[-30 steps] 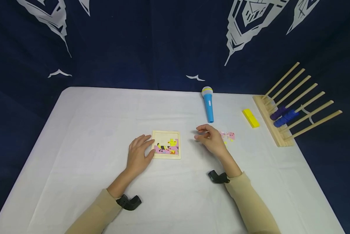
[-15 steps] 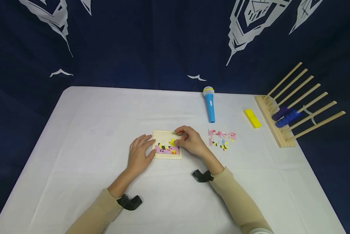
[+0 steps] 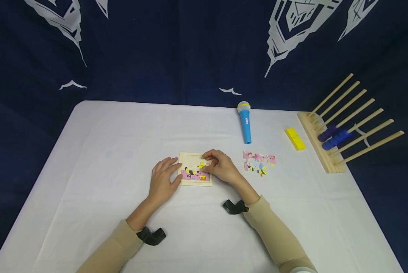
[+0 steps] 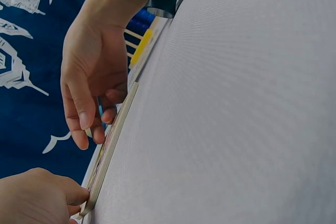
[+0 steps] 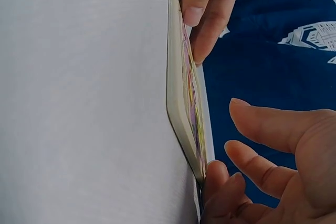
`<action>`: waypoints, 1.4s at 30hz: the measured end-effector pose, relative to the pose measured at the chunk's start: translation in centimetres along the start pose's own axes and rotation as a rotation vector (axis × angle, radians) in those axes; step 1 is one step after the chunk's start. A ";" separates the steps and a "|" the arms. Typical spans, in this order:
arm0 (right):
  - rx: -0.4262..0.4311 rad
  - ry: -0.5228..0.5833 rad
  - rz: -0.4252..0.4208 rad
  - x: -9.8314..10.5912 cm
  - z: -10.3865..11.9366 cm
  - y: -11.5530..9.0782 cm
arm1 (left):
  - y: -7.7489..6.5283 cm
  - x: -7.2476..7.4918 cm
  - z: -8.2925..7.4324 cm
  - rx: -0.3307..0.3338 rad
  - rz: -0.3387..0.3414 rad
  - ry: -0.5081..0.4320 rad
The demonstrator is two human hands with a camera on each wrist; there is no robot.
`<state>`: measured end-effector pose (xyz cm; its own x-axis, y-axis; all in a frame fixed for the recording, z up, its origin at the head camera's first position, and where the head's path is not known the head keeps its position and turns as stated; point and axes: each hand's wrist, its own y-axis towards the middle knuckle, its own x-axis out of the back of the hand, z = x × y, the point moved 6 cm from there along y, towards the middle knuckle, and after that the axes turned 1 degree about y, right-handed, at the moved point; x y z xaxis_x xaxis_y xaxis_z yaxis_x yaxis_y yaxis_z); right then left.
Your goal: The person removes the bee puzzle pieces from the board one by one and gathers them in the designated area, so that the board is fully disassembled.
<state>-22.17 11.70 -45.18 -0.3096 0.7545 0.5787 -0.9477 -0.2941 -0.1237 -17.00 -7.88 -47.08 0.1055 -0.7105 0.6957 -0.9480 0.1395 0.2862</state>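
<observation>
A pale wooden puzzle frame [image 3: 195, 183] lies on the white table, a pink, yellow and black picture partly laid in its lower part. My left hand [image 3: 163, 180] rests at its left edge, thumb and fingers spread along the border. Over the right side of the frame, my right hand [image 3: 224, 168] bends its fingers down toward the yellow and pink pieces. In the right wrist view, a gap shows between the right thumb [image 5: 268, 127] and forefinger, with nothing visible in it; the lower fingertips are right at the frame's edge. Loose puzzle pieces [image 3: 261, 159] lie right of that hand.
A blue toy microphone [image 3: 245, 123] lies behind the loose pieces. Farther right are a yellow block [image 3: 295, 139] and a wooden peg rack [image 3: 321, 151] with purple and blue beads, its rods reaching past the table edge. A dark patterned curtain [image 3: 156, 49] hangs behind.
My right hand has moved left from beside the loose pieces to over the puzzle frame, then shifted slightly toward me. The loose pieces are uncovered now. My left hand has stayed at the frame.
</observation>
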 end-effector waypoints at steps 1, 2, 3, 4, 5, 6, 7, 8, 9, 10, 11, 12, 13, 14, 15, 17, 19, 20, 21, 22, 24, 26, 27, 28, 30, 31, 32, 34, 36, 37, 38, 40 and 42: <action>-0.002 0.000 -0.001 0.0 0.0 0.0 | 0.0 0.0 0.0 -0.001 0.000 0.000; -0.001 0.000 -0.003 0.0 0.0 0.0 | 0.0 0.0 0.0 -0.002 0.000 0.001; -0.001 0.001 -0.003 0.0 0.0 0.0 | 0.0 0.0 0.0 -0.001 0.000 0.001; -0.001 0.002 -0.003 0.0 0.0 0.0 | 0.0 0.0 -0.1 -0.001 0.000 0.002; 0.001 0.001 -0.003 0.0 0.0 0.0 | 0.1 0.0 -0.1 -0.001 -0.001 0.003; 0.003 0.002 -0.002 0.0 0.0 0.0 | 0.0 0.0 -0.1 -0.002 -0.003 0.006; 0.005 0.001 -0.001 0.0 0.0 0.0 | 0.0 0.0 -0.1 -0.002 -0.003 0.010; 0.007 0.000 -0.001 -0.1 0.0 0.0 | 0.0 0.1 -0.1 -0.001 -0.004 0.012; 0.010 -0.001 0.000 -0.1 0.0 0.0 | 0.0 0.1 -0.1 -0.001 -0.004 0.013; 0.012 -0.002 0.000 -0.1 -0.1 0.0 | 0.0 0.1 -0.1 -0.001 -0.004 0.015; 0.014 -0.005 0.000 -0.1 -0.1 0.0 | 0.0 0.1 -0.1 -0.001 -0.005 0.016; 0.018 -0.005 0.000 -0.1 -0.1 0.0 | 0.0 0.1 -0.2 -0.001 -0.006 0.017; 0.021 -0.009 -0.001 -0.1 -0.2 0.0 | 0.0 0.1 -0.2 0.000 -0.006 0.015; 0.025 -0.011 -0.003 -0.1 -0.2 0.0 | 0.0 0.1 -0.2 -0.001 -0.007 0.013; 0.030 -0.015 -0.005 -0.1 -0.2 0.0 | 0.0 0.1 -0.2 -0.001 -0.008 0.012; 0.036 -0.027 -0.009 -0.1 -0.2 0.0 | 0.0 0.1 -0.2 -0.005 -0.013 0.014; 0.041 -0.041 -0.015 -0.2 -0.1 0.0 | 0.0 0.1 -0.2 -0.005 -0.014 0.013; 0.041 -0.048 -0.018 -0.2 -0.1 0.0 | 0.0 0.1 -0.2 -0.005 -0.013 0.012; 0.042 -0.058 -0.020 -0.2 -0.1 0.0 | 0.0 0.1 -0.1 -0.004 -0.012 0.009; 0.044 -0.066 -0.023 -0.2 0.0 0.0 | 0.0 0.1 -0.1 -0.003 -0.009 0.008; 0.049 -0.080 -0.027 -0.3 0.0 0.0 | 0.0 0.0 -0.1 0.000 -0.003 0.003; 0.056 -0.093 -0.034 -0.3 0.0 -0.1 | 0.0 0.0 -0.1 0.001 0.000 0.004; 0.061 -0.101 -0.037 -0.4 0.0 -0.1 | 0.0 0.0 0.0 0.000 0.000 0.005; 0.067 -0.108 -0.040 -0.4 0.0 -0.1 | 0.0 0.0 -0.1 -0.001 0.000 0.007; 0.083 -0.127 -0.046 -0.4 0.1 -0.2 | 0.0 0.0 -0.1 -0.003 -0.003 0.009; 0.090 -0.141 -0.047 -0.5 0.1 -0.2 | 0.0 0.0 -0.1 -0.006 -0.007 0.010; 0.097 -0.155 -0.046 -0.5 0.2 -0.2 | -0.1 0.0 -0.1 -0.008 -0.010 0.010; 0.109 -0.180 -0.046 -0.6 0.2 -0.2 | -0.1 0.0 -0.1 -0.013 -0.018 0.007; 0.114 -0.199 -0.043 -0.7 0.2 -0.2 | -0.1 0.0 -0.1 -0.013 -0.021 0.005; 0.117 -0.205 -0.043 -0.7 0.3 -0.3 | -0.1 0.0 -0.1 -0.012 -0.020 0.003; 0.119 -0.209 -0.043 -0.8 0.3 -0.3 | -0.1 0.0 -0.1 -0.010 -0.019 0.001; 0.124 -0.212 -0.044 -0.8 0.3 -0.3 | -0.1 0.0 -0.2 -0.006 -0.015 0.000; 0.128 -0.214 -0.046 -0.8 0.4 -0.3 | -0.1 0.0 -0.2 -0.005 -0.015 -0.001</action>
<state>-21.59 10.99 -45.31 -0.2305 0.6314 0.7404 -0.9388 -0.3444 0.0014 -16.89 -7.78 -46.95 0.1193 -0.7133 0.6907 -0.9449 0.1320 0.2995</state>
